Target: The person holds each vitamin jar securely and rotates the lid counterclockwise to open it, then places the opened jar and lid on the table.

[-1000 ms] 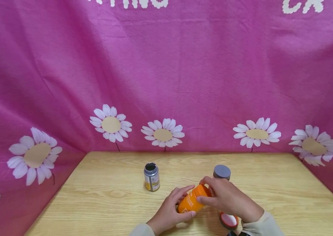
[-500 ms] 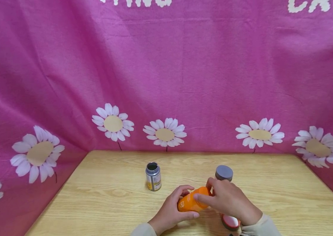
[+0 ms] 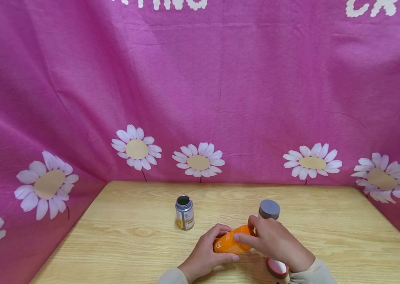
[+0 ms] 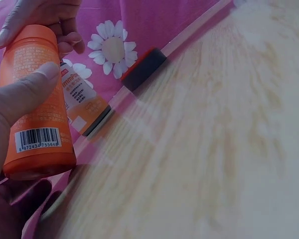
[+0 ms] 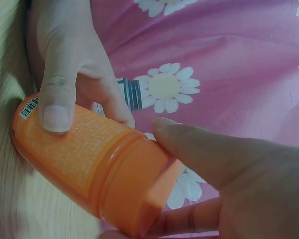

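An orange bottle [image 3: 227,245] lies tilted between both hands, its capped end pointing right and upward. My left hand [image 3: 204,252] grips the body, with the thumb [image 4: 27,94] across the printed side above a barcode in the left wrist view. Around the orange cap [image 5: 138,181], my right hand [image 3: 279,241] has its thumb and fingers on opposite sides. The cap sits on the bottle's neck. A dark round lid [image 3: 277,268] with a red rim and white inside lies by the right wrist, partly covered by it.
An uncapped grey bottle [image 3: 185,215] with a yellow-and-white label stands upright left of the hands. Behind my right hand stands a bottle with a grey cap [image 3: 269,208], its body mostly hidden. A pink flowered cloth [image 3: 249,98] hangs behind the wooden table [image 3: 132,236].
The orange bottle has tipped closer to level and turned, so a different part of its label faces up. Both hands keep their hold. The view has shifted slightly.
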`<state>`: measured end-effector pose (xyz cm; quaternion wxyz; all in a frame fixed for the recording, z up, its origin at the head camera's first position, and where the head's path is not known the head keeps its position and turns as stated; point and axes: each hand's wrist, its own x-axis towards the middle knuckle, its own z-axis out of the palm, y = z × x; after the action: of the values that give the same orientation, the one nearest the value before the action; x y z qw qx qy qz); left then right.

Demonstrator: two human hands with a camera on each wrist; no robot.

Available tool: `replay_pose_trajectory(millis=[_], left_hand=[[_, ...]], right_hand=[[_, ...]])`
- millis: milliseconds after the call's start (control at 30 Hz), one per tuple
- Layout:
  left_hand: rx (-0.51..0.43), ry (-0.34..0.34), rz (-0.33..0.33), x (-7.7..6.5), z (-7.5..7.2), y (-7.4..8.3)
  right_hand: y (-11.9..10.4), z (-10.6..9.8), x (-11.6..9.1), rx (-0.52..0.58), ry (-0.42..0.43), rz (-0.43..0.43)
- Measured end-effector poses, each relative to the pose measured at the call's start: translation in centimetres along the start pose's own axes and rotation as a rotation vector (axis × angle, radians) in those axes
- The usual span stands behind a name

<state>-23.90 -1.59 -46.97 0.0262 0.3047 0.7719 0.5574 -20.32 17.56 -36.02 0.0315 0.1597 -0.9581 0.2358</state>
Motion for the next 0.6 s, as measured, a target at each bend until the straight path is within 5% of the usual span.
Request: replay_pose_trajectory(millis=[600], left_hand=[[-0.036,0.019,-0.058,0.11,-0.19,0.01]], right_hand=[[0.23,0.26,0.07,0.019,0.004,-0.074]])
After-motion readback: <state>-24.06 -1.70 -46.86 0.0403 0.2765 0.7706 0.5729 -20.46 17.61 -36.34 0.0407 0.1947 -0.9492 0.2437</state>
